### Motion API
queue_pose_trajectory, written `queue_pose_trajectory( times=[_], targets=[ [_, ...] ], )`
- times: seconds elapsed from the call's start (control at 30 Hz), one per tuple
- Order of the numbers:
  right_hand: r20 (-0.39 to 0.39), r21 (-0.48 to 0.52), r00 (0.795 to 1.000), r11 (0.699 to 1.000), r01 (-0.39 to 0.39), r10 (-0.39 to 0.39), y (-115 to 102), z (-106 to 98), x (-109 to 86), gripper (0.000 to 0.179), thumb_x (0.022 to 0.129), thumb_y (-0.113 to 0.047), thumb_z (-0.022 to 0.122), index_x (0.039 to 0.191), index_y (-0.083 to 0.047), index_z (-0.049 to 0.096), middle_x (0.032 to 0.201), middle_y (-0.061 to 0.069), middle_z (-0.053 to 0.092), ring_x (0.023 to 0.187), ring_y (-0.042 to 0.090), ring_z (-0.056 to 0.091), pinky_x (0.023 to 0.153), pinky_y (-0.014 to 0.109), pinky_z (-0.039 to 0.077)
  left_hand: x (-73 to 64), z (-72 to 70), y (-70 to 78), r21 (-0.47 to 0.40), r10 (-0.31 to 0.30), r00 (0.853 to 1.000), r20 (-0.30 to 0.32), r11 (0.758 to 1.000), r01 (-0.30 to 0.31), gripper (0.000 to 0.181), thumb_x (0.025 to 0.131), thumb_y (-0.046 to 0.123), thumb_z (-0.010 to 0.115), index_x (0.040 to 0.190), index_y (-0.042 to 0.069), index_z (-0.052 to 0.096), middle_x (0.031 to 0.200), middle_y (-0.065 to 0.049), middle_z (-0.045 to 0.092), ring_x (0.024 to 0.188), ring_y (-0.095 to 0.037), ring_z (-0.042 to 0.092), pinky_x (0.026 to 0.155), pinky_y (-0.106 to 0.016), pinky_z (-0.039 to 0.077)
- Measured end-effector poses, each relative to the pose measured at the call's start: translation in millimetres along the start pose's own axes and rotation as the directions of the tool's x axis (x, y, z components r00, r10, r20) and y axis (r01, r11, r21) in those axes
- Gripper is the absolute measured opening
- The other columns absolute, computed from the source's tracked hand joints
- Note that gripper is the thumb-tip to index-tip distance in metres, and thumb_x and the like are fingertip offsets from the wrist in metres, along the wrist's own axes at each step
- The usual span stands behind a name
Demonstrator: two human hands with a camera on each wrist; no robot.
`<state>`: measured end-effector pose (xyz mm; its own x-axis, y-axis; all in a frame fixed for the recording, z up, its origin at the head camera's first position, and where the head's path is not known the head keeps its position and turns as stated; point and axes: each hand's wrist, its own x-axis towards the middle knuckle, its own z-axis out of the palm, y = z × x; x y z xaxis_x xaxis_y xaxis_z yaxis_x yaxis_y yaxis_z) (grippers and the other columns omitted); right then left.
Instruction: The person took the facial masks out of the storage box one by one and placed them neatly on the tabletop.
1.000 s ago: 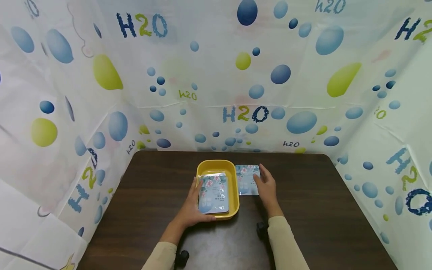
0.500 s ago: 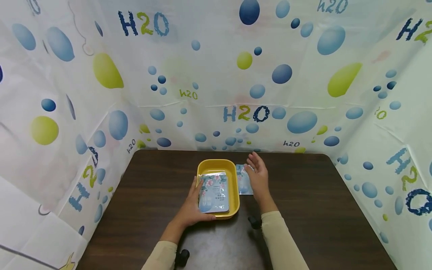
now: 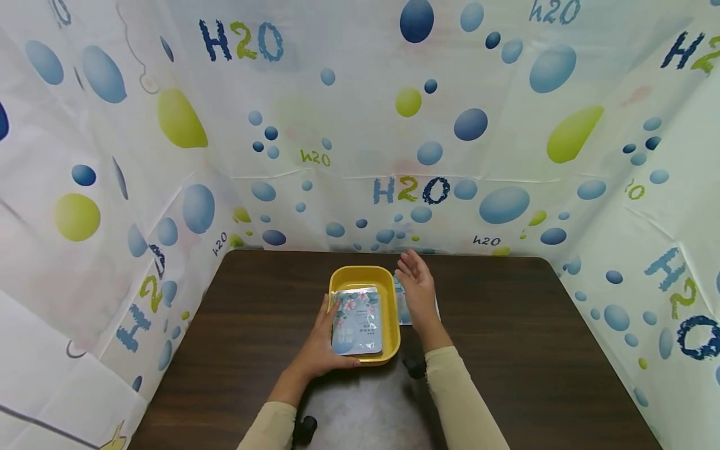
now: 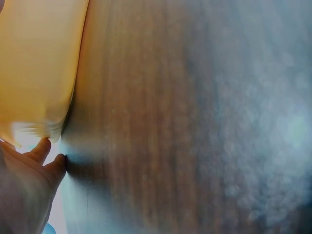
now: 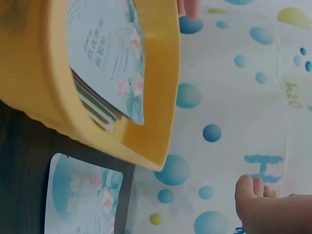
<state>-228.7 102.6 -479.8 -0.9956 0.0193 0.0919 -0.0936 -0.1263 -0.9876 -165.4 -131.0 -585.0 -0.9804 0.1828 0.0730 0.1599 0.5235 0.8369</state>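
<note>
A yellow tray (image 3: 390, 340) holds a stack of flat sachets, the top sachet (image 3: 360, 322) pale blue with pink flowers and printed characters. My left hand (image 3: 316, 345) grips the tray's near left corner, with fingers along the left side and the thumb at the front edge. In the left wrist view, fingertips (image 4: 45, 145) meet the tray wall (image 4: 41, 63). Against the tray's right side lies a matching loose sachet (image 3: 402, 307) on the table, partly hidden by my right hand (image 3: 418, 290). That hand is raised over it, holding nothing, fingers loosely bent.
The dark brown wooden table (image 3: 506, 337) has its far edge against a white curtain (image 3: 360, 112) printed with bubbles and H2O lettering. More curtain hangs on both sides. Small black wrist cameras (image 3: 304, 430) sit below the hands.
My right hand has come off the loose sachet's right edge, lifted and moved left over it toward the tray. The sachet stays on the table; my left hand and the tray hold still.
</note>
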Motion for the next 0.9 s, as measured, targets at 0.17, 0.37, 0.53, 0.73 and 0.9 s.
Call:
queue_pose_trajectory(
  times=[0.17,0.37,0.53,0.73,0.9],
  targets=[
    [0.024,0.021,0.999,0.999,-0.024,0.024,4.5,5.1,3.9,0.055,0.101,-0.014,0.052,0.152,-0.019,0.032,0.155,0.005,0.038,0.143,0.022,0.038,0.117,0.042,0.031,-0.5,0.1,-0.1,-0.006,-0.008,1.000,0.005,1.000,0.008,0.139,0.047,0.058,0.093,0.158,0.033,0.012,0.165,0.010,-0.010,0.149,-0.034,0.020,0.111,-0.062,0.030],
    [0.057,0.064,0.997,0.996,-0.057,0.053,12.5,10.3,8.7,0.050,0.103,-0.018,0.047,0.151,-0.020,0.033,0.154,0.005,0.038,0.144,0.023,0.037,0.118,0.044,0.029,-0.2,0.0,-0.4,-0.010,0.010,1.000,0.005,1.000,-0.010,0.139,0.048,0.056,0.093,0.158,0.031,0.012,0.166,0.005,-0.010,0.150,-0.035,0.018,0.111,-0.063,0.030],
    [0.064,0.106,0.995,0.990,-0.089,0.082,20.4,14.1,10.9,0.048,0.104,-0.021,0.045,0.151,-0.019,0.033,0.154,0.008,0.037,0.144,0.027,0.036,0.117,0.046,0.028,0.6,-0.5,0.0,-0.017,0.032,0.999,0.001,0.999,-0.032,0.139,0.049,0.055,0.094,0.158,0.028,0.013,0.166,0.001,-0.009,0.150,-0.036,0.017,0.111,-0.063,0.030],
    [0.095,0.120,0.987,0.982,-0.144,0.133,35.7,15.8,12.2,0.051,0.105,-0.031,0.043,0.153,-0.019,0.029,0.158,0.011,0.031,0.146,0.031,0.031,0.117,0.046,0.029,0.1,-0.5,0.4,-0.017,0.032,0.999,-0.003,0.999,-0.032,0.138,0.048,0.055,0.093,0.158,0.027,0.015,0.166,0.000,-0.008,0.149,-0.038,0.017,0.110,-0.064,0.031],
    [0.118,0.141,0.979,0.973,-0.180,0.164,45.7,18.3,9.5,0.056,0.104,-0.036,0.044,0.153,-0.017,0.027,0.160,0.015,0.025,0.147,0.033,0.029,0.118,0.049,0.025,-0.2,-0.1,1.0,-0.018,0.026,1.000,-0.003,1.000,-0.026,0.138,0.049,0.056,0.093,0.158,0.027,0.015,0.166,-0.001,-0.007,0.149,-0.039,0.018,0.109,-0.065,0.031]
  ],
)
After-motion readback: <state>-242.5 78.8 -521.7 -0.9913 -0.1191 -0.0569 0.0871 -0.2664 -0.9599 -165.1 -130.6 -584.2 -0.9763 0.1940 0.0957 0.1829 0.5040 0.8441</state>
